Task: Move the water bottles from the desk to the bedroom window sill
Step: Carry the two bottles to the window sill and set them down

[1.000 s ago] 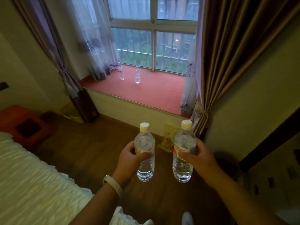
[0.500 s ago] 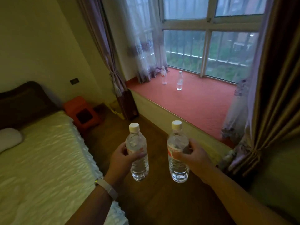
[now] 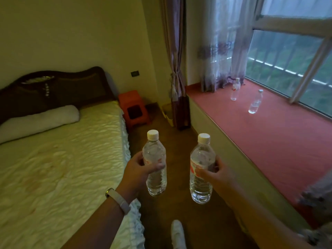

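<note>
Sill position relative to your two loaded grips. Your left grip (image 3: 136,169) is wrapped round the middle of the left bottle (image 3: 154,151), and your right grip (image 3: 217,175) round the right bottle (image 3: 202,157). Both bottles are upright, caps up, long axes vertical, above the floor (image 3: 179,209). The window sill (image 3: 269,141) lies to your right and ahead, so the right grip is nearer and the left has farther to cross. A far sill bottle (image 3: 235,89) and a near sill bottle (image 3: 255,103) already stand there, apart, close to the glass. The bed (image 3: 62,168) flanks your left. The likely next move is rightward, setting each base flat on open sill.
</note>
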### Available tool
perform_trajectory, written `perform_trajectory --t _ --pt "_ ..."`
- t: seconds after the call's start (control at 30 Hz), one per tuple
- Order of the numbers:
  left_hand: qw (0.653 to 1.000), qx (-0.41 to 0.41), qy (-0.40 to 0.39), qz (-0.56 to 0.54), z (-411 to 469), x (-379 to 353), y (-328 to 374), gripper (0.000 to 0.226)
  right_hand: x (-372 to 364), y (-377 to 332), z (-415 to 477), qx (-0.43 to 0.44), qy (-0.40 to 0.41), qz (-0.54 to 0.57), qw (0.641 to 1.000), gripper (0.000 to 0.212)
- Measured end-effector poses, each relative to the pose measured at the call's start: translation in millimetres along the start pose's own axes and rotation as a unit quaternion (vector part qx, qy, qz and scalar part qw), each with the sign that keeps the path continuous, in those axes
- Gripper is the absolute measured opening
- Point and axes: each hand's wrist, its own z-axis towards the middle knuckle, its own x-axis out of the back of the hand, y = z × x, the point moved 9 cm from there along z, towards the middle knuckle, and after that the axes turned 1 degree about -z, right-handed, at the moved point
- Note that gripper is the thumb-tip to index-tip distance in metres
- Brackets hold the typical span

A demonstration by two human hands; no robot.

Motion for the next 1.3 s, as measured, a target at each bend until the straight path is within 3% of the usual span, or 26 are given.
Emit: perform_trajectory --t 0.17,0.37,0.57,0.8,0.97,1.3 --pt "0.999 0.006 0.038 -0.009 59 17 -7 0.042 -19 -7 67 -0.005 -0.035 -0.016 0.999 0.051" --pt "0.999 0.014 0.032 -0.019 157 22 -7 0.04 -38 -27 167 -0.022 -0.045 -0.045 0.998 0.059" --pt "0.999 0.014 0.039 -0.022 254 41 19 0.047 -60 -77 254 0.005 -0.047 -0.056 0.997 0.046" --pt "0.998 0.008 0.059 -0.03 326 58 43 0.044 -61 -117 339 0.029 -0.037 -0.069 0.997 0.045" --pt "0.996 0.026 0.086 -0.028 378 67 38 0.05 -71 -118 405 0.023 -0.05 -0.063 0.996 0.037" --pt "0.986 0.06 0.154 -0.005 515 45 36 0.041 -77 -117 568 -0.011 -0.129 -0.065 0.99 0.047"
